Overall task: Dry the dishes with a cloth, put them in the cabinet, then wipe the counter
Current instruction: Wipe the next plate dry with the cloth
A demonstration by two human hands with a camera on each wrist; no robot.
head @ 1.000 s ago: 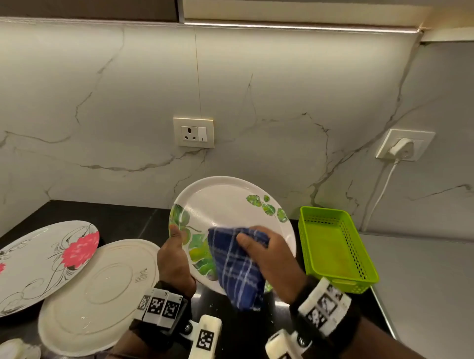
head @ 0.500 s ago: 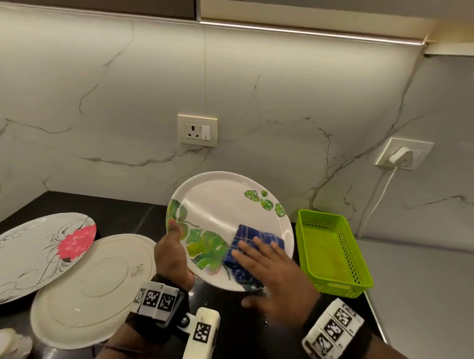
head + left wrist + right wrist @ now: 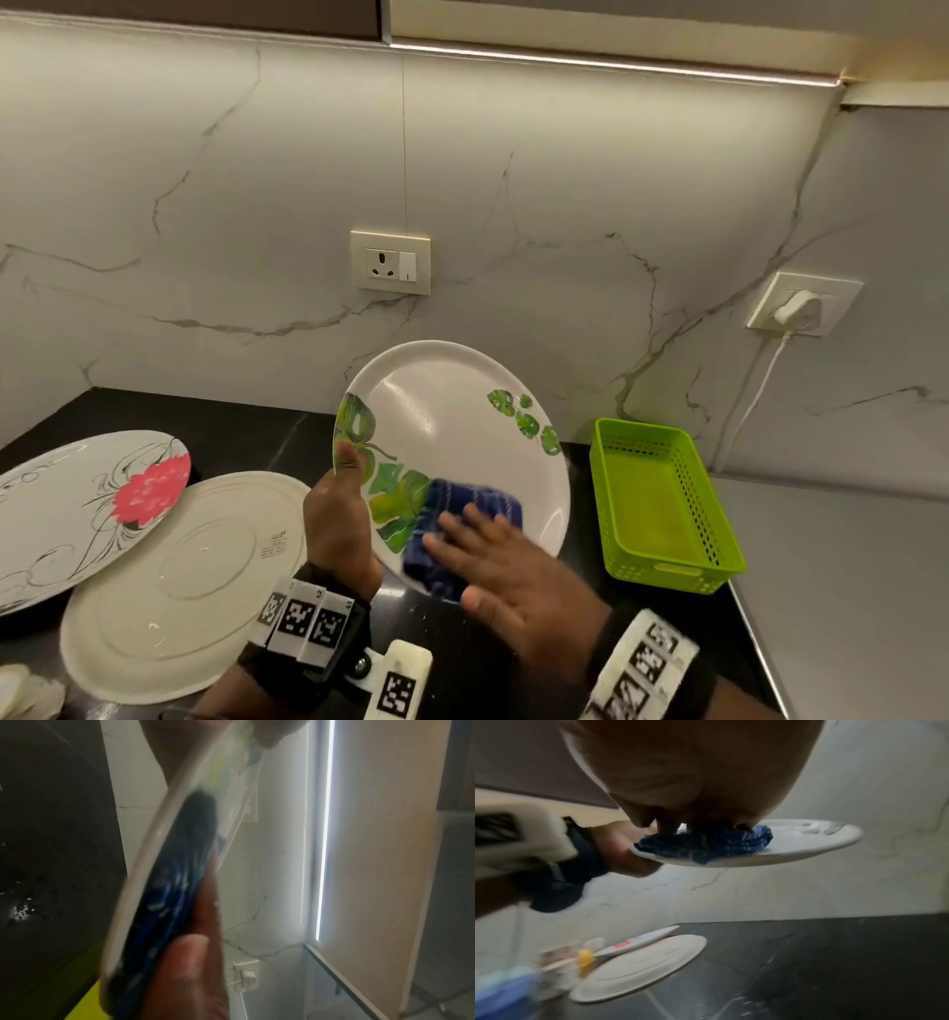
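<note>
A white plate with green leaf prints [image 3: 452, 421] is held tilted above the black counter [image 3: 246, 426]. My left hand [image 3: 336, 519] grips its left rim, thumb on the face and fingers behind. My right hand [image 3: 500, 570] lies flat with straight fingers, pressing a folded blue checked cloth [image 3: 462, 519] against the plate's lower face. The left wrist view shows the plate's rim [image 3: 144, 862] edge-on with the cloth [image 3: 174, 882] against it. In the right wrist view, the cloth [image 3: 706, 843] sits bunched on the plate [image 3: 808, 841] under my fingers.
Two more plates lie on the counter at left: one with a pink flower [image 3: 77, 509] overlapping a plain white one turned upside down [image 3: 179, 586]. A green plastic basket [image 3: 662, 503] stands at right, by a grey surface [image 3: 847, 591]. Wall sockets [image 3: 390, 262] are behind.
My right hand went from gripping the hanging cloth to pressing it flat on the plate, then slid it down and left across the plate's lower part. The left hand kept its hold.
</note>
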